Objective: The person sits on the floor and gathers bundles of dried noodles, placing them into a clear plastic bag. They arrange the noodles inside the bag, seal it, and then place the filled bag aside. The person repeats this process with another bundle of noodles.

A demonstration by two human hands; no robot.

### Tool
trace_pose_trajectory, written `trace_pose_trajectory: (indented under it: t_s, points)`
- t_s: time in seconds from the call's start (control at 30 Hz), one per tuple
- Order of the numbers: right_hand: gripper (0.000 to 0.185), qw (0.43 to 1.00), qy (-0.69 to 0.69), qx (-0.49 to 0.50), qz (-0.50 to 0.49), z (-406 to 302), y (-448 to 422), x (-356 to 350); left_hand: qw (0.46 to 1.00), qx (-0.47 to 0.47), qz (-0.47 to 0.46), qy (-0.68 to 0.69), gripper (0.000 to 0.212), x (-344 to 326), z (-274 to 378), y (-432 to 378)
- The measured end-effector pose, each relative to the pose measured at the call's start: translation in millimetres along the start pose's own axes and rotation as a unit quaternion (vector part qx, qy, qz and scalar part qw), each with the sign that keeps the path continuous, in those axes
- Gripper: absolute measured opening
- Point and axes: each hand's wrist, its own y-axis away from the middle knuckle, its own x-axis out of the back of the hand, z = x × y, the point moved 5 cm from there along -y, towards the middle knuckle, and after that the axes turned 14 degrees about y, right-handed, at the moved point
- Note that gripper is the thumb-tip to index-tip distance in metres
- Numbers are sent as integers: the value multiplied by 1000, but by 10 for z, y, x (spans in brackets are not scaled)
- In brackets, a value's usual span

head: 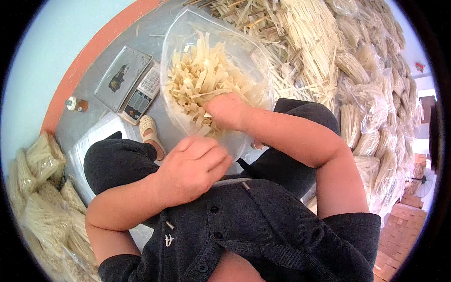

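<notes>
A large clear plastic bag [218, 24] stands between my knees with its mouth wide. Inside lies a heap of short, curled, pale flat strips [197, 70] that look like dried noodles. My right hand [227, 110] reaches into the bag, fingers curled around some strips, and a pale end shows below the fingers. At the bag's near side is my left hand [195, 164], back upward and fingers bent. Its fingertips are hidden, so whether it grips the bag's rim cannot be seen.
A digital scale [123, 81] sits on the floor at left, near a small capped jar [77, 104]. Flat plastic sheets [102, 134] lie by my left knee. Long strips [306, 46] with thin sticks are piled beyond the bag. Bagged bundles [373, 95] are stacked at right, more bundles [53, 215] at lower left.
</notes>
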Motion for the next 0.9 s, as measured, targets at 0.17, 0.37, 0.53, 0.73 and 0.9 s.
trace_pose_trajectory:
  t_s: [0.17, 0.37, 0.53, 0.73, 0.9]
  points:
    - [12, 999, -31, -22, 7, -6, 92, 295, 999, 11, 53, 7, 33, -6, -58, 11]
    - [14, 997, -22, 20, 65, -104, 8, -89, 998, -18, 55, -5, 34, -12, -15, -103]
    - [16, 987, -118, -78, 74, 212, 86, 119, 998, -4, 64, -11, 30, 17, -61, -121]
    - [21, 974, -161, -151, 58, 324, -16, -104, 998, -3, 57, -5, 28, -30, -73, -126]
    - [27, 924, -348, -155, 33, 421, 39, 113, 997, -2, 70, -8, 28, 13, -104, -138]
